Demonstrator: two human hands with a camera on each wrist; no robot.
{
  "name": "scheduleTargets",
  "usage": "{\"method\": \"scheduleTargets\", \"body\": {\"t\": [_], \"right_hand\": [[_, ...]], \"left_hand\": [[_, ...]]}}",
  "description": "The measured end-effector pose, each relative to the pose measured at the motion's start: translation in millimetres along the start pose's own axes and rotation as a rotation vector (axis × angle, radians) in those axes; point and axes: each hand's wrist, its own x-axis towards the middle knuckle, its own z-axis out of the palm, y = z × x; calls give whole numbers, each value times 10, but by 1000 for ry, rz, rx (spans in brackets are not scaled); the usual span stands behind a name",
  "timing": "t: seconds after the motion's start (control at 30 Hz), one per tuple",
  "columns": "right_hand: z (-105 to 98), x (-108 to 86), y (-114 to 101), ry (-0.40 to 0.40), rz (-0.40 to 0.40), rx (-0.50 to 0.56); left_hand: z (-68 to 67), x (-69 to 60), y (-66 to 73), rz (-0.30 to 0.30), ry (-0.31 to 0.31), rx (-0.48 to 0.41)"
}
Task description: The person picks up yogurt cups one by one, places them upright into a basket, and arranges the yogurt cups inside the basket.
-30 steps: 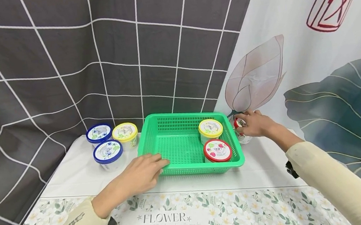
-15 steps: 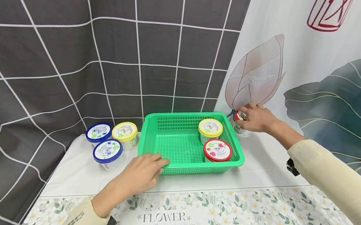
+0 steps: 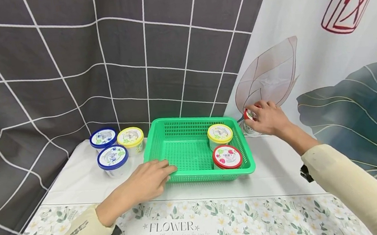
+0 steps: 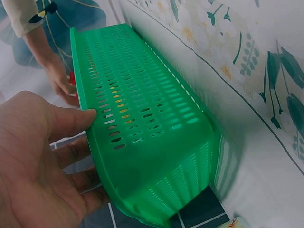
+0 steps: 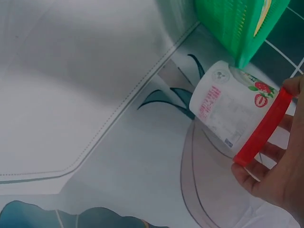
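My right hand [image 3: 267, 118] grips a white tub with a red lid [image 5: 237, 111] by its lid rim, just beyond the right end of the green basket [image 3: 187, 175]. Strawberry pictures show on the tub's side in the right wrist view; in the head view the fingers cover part of the lid. My left hand [image 3: 151, 179] holds the basket's rim at the front left corner, thumb [image 4: 76, 118] against the rim and fingers over its inner side. Inside the basket, at its right end, stand a yellow-lidded tub [image 3: 219, 134] and a red-lidded tub [image 3: 227, 157].
Left of the basket stand two blue-lidded tubs [image 3: 103, 137] and another yellow-lidded tub [image 3: 130, 137]. A dark grid curtain [image 3: 119, 82] hangs behind, with a white printed curtain [image 3: 309, 55] at the right. A floral cloth [image 3: 186, 225] covers the table's front.
My right hand has moved up and slightly back with the red-lidded tub, which rises with it. My left hand and the basket stay in place.
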Motion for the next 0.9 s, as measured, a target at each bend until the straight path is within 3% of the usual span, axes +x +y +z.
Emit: {"method": "scheduleTargets", "body": {"t": [0.37, 0.9], "right_hand": [[-123, 30, -47, 48, -33, -6], [-216, 42, -156, 48, -65, -7]], "left_hand": [[-22, 3, 20, -10, -17, 0], [-15, 6, 18, -8, -18, 0]]}}
